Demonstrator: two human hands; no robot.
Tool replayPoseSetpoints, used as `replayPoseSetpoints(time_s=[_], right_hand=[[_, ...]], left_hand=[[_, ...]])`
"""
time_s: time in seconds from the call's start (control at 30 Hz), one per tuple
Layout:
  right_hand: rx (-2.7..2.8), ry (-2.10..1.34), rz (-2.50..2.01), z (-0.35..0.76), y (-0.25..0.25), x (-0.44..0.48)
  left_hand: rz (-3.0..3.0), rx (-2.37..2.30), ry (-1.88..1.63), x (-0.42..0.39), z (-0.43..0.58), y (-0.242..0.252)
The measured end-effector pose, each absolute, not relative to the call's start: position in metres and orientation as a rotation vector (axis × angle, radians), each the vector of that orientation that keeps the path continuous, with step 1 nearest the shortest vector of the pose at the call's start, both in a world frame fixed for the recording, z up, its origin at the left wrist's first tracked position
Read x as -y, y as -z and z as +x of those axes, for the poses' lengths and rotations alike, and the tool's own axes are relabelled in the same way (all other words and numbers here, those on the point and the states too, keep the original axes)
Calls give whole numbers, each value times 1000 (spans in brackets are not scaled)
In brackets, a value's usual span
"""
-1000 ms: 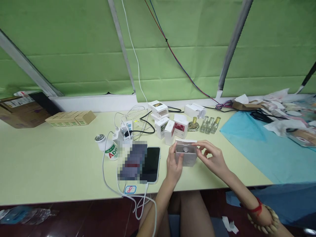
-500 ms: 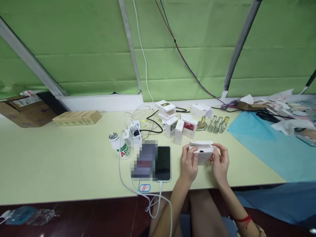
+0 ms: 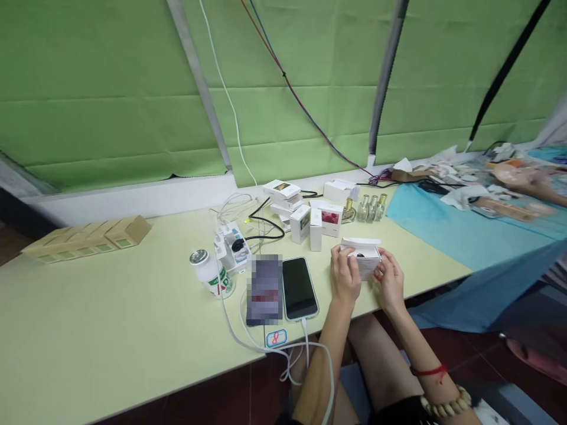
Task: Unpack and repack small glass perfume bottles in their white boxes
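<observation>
Now we hold the white box [image 3: 367,271] near the front edge of the desk [image 3: 133,307]; our left hand [image 3: 346,274] grasps its left end, our right hand [image 3: 391,280] its right end. Its long side runs from hand to hand, so neither is nearer.

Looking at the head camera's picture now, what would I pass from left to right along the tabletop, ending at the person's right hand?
Row of brown boxes → white bottle → pixelated dark item → black-screened phone → left hand → open white box → right hand.
</observation>
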State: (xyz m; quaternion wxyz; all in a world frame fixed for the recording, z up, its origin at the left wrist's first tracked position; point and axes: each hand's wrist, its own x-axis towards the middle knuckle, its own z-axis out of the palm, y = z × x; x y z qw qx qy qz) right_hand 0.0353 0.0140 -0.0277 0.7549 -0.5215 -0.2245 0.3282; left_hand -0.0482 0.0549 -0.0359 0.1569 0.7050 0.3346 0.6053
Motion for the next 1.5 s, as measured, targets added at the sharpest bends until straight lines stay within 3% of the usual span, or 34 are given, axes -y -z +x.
replayPoseSetpoints(time_s=[0.37,0.63,1.27,1.5], right_hand=[[931,-368,-1308,50,-2,-3],[1105,-158,-1304,46,5,-1],[1486,-256,-1054,51,18,-3],[1504,-278,-1067,63,-1,2]], left_hand=[[1996,-965,-1730,-60,-44,39],[1957,-1022,-1748,-54,-47,35],[1500,-1290,-1773,-58,-62,35],[1423,-1083,-1731,-61,-61,30]])
